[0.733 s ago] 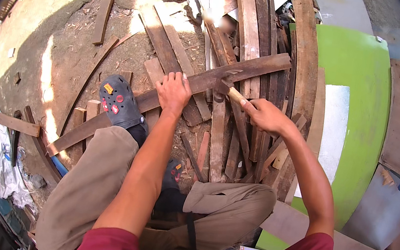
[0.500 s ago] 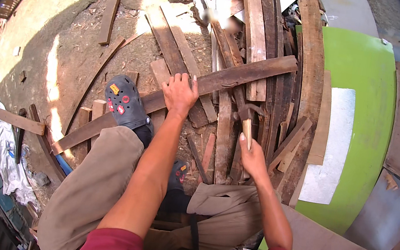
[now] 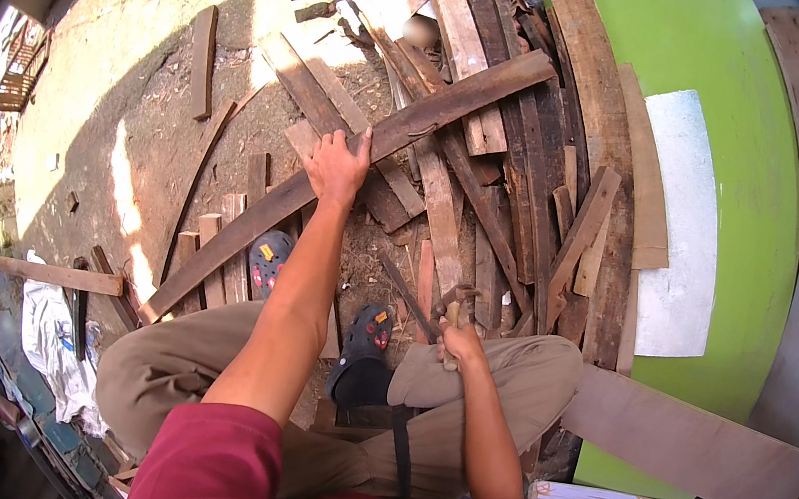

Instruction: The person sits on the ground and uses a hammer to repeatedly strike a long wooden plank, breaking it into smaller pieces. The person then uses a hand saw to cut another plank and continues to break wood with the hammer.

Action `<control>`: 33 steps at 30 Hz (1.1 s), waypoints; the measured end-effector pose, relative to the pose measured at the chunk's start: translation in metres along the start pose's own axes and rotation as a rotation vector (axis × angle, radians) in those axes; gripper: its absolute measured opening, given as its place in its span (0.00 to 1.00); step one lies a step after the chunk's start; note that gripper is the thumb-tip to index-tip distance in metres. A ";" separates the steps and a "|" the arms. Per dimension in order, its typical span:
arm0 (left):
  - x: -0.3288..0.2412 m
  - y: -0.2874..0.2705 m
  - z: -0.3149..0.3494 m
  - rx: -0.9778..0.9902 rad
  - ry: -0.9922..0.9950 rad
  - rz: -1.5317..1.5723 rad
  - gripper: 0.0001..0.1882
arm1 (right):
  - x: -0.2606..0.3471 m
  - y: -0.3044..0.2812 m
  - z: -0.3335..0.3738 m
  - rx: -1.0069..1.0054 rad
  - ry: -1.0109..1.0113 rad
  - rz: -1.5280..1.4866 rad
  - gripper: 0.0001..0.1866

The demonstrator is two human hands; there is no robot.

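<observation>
A long dark plank runs diagonally over other boards, with its far right end on the wood pile. My left hand is closed over the plank's middle, fingers curled round its far edge. In my right hand is a claw hammer with a pale wooden handle, held beside my bent right knee with its head up. My left clog shows at the plank's near side, partly hidden by my forearm. My other clog is farther right.
Several old boards are heaped at the right. Beyond them lie a green panel and a white sheet. Short wood offcuts lie under the plank. At the left are a loose board and a white cloth.
My left foot has come off the plank to its near side. My right hand has drawn the hammer back toward my knee. My left hand keeps its hold while the view shifts.
</observation>
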State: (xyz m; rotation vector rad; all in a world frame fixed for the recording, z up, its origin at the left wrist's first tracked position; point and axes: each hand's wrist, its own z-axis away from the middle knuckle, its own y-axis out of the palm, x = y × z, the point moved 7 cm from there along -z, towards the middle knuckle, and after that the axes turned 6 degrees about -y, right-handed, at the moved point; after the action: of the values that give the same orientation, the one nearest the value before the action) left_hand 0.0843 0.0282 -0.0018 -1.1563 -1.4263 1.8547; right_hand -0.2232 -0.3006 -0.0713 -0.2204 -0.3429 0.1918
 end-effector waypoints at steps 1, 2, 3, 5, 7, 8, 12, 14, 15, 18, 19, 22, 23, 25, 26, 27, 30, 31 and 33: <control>0.003 0.001 0.005 0.016 -0.013 -0.005 0.36 | -0.005 0.000 0.004 0.007 -0.003 0.018 0.23; 0.006 0.002 0.006 0.032 -0.027 -0.010 0.36 | -0.007 0.002 0.005 0.015 -0.006 0.037 0.23; 0.005 0.003 -0.004 0.050 -0.026 0.011 0.39 | -0.005 0.003 -0.001 0.025 0.005 0.014 0.19; 0.005 0.006 -0.003 0.087 -0.028 -0.004 0.40 | 0.019 0.007 0.015 0.045 0.043 -0.040 0.12; 0.002 0.004 0.001 0.114 -0.025 0.011 0.41 | 0.012 0.012 0.008 0.085 0.055 -0.027 0.12; 0.002 0.001 0.001 0.113 -0.017 0.008 0.41 | 0.010 0.014 0.007 0.104 0.061 -0.016 0.12; 0.002 0.002 -0.002 0.230 -0.049 0.025 0.46 | 0.016 0.011 0.009 0.115 0.104 -0.119 0.11; 0.004 0.003 -0.006 0.325 -0.079 0.059 0.51 | 0.011 0.011 -0.002 0.123 0.076 -0.079 0.10; 0.006 0.006 -0.010 0.365 -0.092 0.084 0.53 | 0.007 0.011 -0.008 0.133 0.062 -0.057 0.10; 0.019 0.009 -0.031 0.632 -0.156 0.063 0.57 | 0.011 0.012 -0.012 0.119 -0.018 -0.108 0.12; 0.024 0.011 -0.032 0.751 -0.184 0.048 0.57 | 0.012 0.012 -0.011 0.123 0.002 -0.100 0.11; 0.027 0.008 -0.022 0.842 -0.100 0.149 0.59 | 0.019 0.014 -0.005 0.127 -0.006 -0.144 0.10; 0.001 -0.015 0.005 1.010 -0.115 0.210 0.59 | 0.014 0.007 -0.008 0.118 0.001 -0.167 0.10; 0.009 -0.006 0.016 1.073 -0.157 0.158 0.59 | 0.009 0.008 -0.008 0.114 0.011 -0.155 0.10; 0.016 0.002 0.018 1.095 -0.184 0.139 0.59 | 0.013 0.007 -0.008 0.117 0.008 -0.140 0.10; 0.031 0.014 0.018 1.107 -0.156 0.168 0.60 | 0.025 0.009 -0.004 0.135 -0.015 -0.087 0.10; 0.023 0.008 0.047 1.184 -0.226 0.147 0.60 | 0.026 0.008 0.005 0.137 -0.019 -0.045 0.11; 0.024 0.008 0.054 1.195 -0.264 0.183 0.60 | 0.021 0.010 0.000 0.138 -0.022 -0.083 0.12; 0.012 0.009 0.062 1.240 -0.261 0.101 0.59 | 0.006 0.002 -0.024 0.111 -0.089 -0.047 0.14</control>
State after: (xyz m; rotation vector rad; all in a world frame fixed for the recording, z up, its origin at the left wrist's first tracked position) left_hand 0.0255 0.0041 -0.0090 -0.3433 -0.1010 2.3731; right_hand -0.2099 -0.3020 -0.0918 -0.0941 -0.4244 0.1737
